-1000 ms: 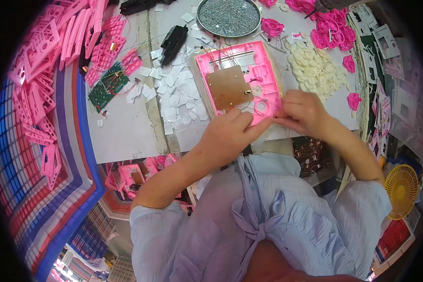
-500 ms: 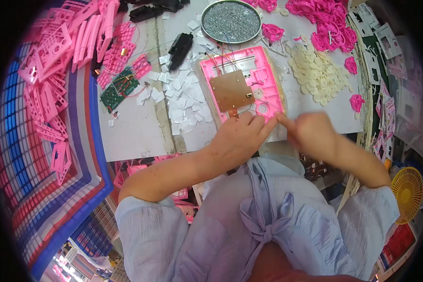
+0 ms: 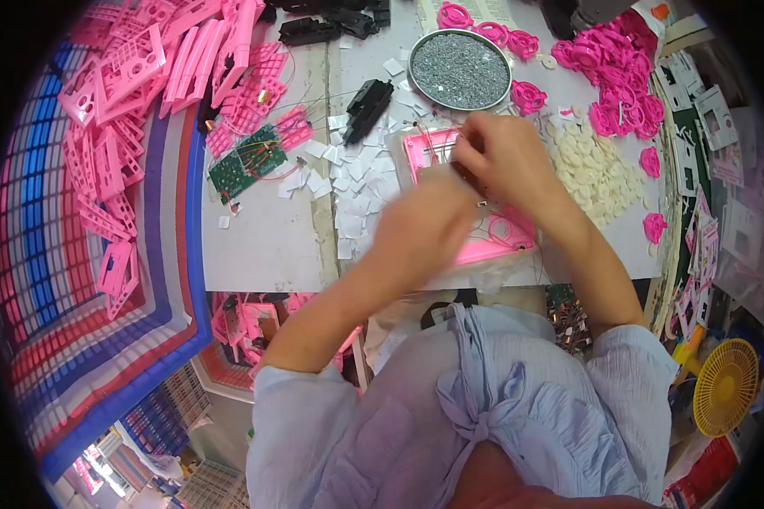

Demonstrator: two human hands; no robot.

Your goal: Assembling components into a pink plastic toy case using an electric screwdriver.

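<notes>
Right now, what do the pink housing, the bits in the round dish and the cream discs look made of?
Pink housing: likely moulded plastic, smooth; even colour, crisp edges.
Bits in the round dish: probably metal, lightly shiny; grey with small glints.
Cream discs: plastic or rubber, fairly matt; pale even colour, no sharp highlights, so I can't settle which.

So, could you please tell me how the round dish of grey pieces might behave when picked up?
The round dish would probably feel heavy for its size, as small grey, metallic-looking pieces fill much of it. Those pieces look loose, so tilting would likely spill some. It looks wide and shallow, so probably resists tipping.
</notes>
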